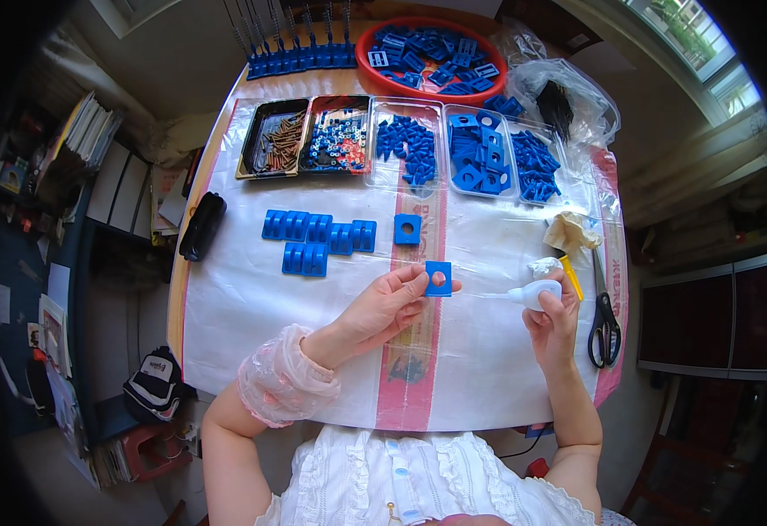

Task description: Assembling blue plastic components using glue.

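Observation:
Between thumb and fingers my left hand [383, 307] pinches a flat blue square plate [446, 289] with a round hole, raised over the middle of the table. My right hand [556, 326] is closed round a small white squeeze bottle [534, 294], its thin nozzle pointing left toward the plate, with a gap between them. Another blue holed piece [407, 230] lies just beyond the left hand. Farther left, several blue ribbed blocks [305, 259] lie in two rows.
Trays of screws [284, 140], nuts [338, 140] and blue parts [408, 145] line the back. Behind them stand a red basin [371, 77] of blue pieces and a blue rack [303, 61]. Black scissors [605, 329] and a yellow-handled tool [571, 276] lie right; a black case [202, 226] left.

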Demonstrator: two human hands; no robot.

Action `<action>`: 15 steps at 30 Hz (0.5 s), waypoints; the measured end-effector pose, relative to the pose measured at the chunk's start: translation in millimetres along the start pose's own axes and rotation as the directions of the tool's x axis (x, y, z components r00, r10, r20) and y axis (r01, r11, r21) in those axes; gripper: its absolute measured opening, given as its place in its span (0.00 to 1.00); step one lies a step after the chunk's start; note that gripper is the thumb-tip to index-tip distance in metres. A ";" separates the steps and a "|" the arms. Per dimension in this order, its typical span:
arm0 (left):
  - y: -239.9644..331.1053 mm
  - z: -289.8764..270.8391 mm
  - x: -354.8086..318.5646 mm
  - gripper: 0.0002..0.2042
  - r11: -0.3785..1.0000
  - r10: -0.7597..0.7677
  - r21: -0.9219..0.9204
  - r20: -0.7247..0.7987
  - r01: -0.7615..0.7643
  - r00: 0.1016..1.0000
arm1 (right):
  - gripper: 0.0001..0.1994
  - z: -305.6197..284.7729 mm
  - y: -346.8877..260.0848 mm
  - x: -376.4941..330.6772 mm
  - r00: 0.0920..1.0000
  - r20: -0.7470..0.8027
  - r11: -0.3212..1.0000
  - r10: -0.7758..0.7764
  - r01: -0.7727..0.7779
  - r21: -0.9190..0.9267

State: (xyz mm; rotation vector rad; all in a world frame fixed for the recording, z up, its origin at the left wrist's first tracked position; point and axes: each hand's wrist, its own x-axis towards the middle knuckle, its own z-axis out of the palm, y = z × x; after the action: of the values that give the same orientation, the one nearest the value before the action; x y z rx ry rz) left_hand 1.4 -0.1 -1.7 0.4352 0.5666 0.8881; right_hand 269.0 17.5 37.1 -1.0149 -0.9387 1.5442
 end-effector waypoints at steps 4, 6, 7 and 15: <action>0.5 1.4 0.0 0.12 1.000 -0.001 0.005 -0.009 0.001 1.000 | 0.09 1.8 -1.0 0.3 1.000 -0.011 1.000 -0.010 0.010 0.017; 0.6 1.6 -0.2 0.12 1.000 0.000 0.006 -0.007 0.000 1.000 | 0.08 2.7 -1.3 0.4 1.000 -0.018 1.000 -0.011 0.011 0.028; 0.7 1.4 -0.2 0.12 1.000 -0.001 0.004 -0.005 0.001 1.000 | 0.08 1.9 -0.8 0.6 1.000 -0.018 0.999 -0.011 0.011 0.030; -0.2 -0.6 0.4 0.11 1.000 0.003 -0.003 0.014 -0.003 1.000 | 0.08 -0.6 0.7 0.8 1.000 -0.010 0.999 -0.015 0.015 0.035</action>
State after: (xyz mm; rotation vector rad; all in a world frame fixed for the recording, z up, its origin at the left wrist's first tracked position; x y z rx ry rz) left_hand 1.3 0.1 -2.3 0.4394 0.5513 0.8878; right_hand 269.3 18.2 36.1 -0.9875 -0.9073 1.5369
